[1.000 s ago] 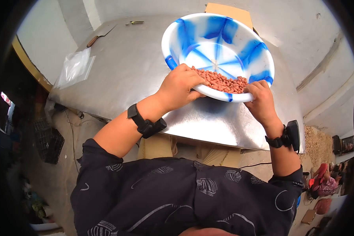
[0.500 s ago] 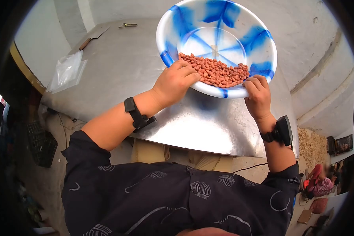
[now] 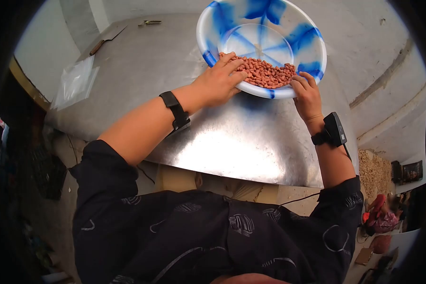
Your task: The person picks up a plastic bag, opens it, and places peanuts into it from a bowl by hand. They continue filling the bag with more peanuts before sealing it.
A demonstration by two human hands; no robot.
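Note:
A white plastic basin with blue streaks (image 3: 279, 28) is held tilted above a shiny metal table (image 3: 213, 137). Reddish-brown peanuts (image 3: 266, 73) lie heaped against its near wall. My left hand (image 3: 217, 83) grips the near left rim, fingers reaching over the edge onto the peanuts. My right hand (image 3: 305, 97) clasps the near right rim. Both wrists carry black bands.
A clear plastic bag (image 3: 75, 80) lies at the table's left edge. A knife with a wooden handle (image 3: 106, 39) and a small metal tool (image 3: 149, 22) rest at the far left. A heap of peanuts (image 3: 373, 173) lies on the ground at right, beside another person (image 3: 382, 215).
The basin has moved farther from me and a little right, both arms stretching out with it. The peanuts stay heaped at its near side.

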